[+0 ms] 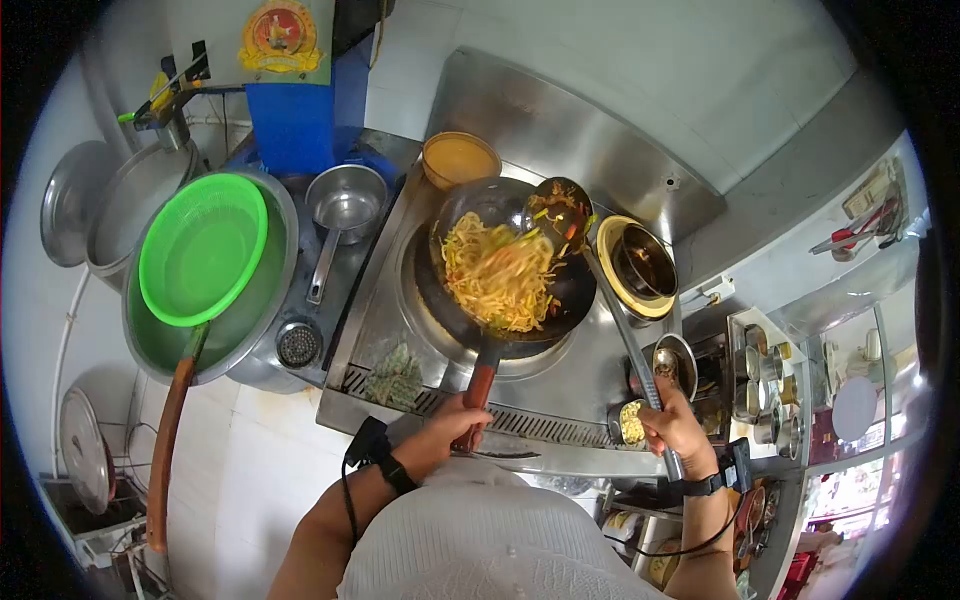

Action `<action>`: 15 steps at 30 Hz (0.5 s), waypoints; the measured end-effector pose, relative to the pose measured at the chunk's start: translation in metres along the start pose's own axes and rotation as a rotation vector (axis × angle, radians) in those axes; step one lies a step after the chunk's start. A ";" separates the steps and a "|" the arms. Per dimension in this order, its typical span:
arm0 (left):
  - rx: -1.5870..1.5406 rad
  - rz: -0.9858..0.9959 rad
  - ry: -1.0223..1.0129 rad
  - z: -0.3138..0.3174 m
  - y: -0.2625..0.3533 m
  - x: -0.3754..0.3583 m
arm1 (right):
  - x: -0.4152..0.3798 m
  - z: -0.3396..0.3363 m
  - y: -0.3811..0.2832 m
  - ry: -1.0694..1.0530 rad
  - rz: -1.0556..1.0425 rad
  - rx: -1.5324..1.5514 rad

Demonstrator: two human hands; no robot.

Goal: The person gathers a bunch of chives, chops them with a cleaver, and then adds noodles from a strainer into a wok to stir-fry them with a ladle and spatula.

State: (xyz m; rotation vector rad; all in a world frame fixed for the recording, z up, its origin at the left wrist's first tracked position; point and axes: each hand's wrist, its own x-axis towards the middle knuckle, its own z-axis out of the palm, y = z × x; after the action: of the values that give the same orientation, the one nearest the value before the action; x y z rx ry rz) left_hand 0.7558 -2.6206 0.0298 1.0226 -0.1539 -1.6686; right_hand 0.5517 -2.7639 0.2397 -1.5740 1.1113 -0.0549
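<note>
My left hand (457, 420) is closed around the wooden handle of a dark wok (575, 300) on the steel stove. Yellow noodles (500, 275) with bits of green and orange fill the wok's middle, partly blurred by motion. In my right hand (676, 428) is the long metal handle of a ladle (622, 325). Its dark bowl is over the wok's far right rim, with food scraps clinging inside. A grey-green cloth (395, 378) lies on the stove's front left, close to my left hand. Just left of my right hand sits a small container of chopped yellow pieces (632, 422).
An orange-brown bowl (461, 160) stands behind the wok, and a dark pot (643, 262) in a yellow-rimmed vessel is at its right. To the left are a steel saucepan (345, 200) and a green basket (203, 250) in a large basin. Shelves with several containers stand at right.
</note>
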 end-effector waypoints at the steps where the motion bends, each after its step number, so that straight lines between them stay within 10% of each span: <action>1: -0.012 -0.001 0.000 0.000 0.000 0.000 | 0.003 -0.004 0.000 -0.009 -0.011 -0.126; 7: 0.008 0.012 -0.006 -0.004 -0.005 0.007 | 0.071 -0.031 0.027 0.149 -0.051 -0.524; 15: 0.001 -0.018 -0.065 -0.007 -0.006 0.009 | 0.067 0.018 0.018 -0.509 0.592 0.630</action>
State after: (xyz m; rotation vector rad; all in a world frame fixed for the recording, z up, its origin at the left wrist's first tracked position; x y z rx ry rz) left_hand 0.7561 -2.6232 0.0168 0.9743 -0.1887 -1.7194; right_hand 0.5879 -2.7937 0.1853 -0.6103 0.9761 0.3437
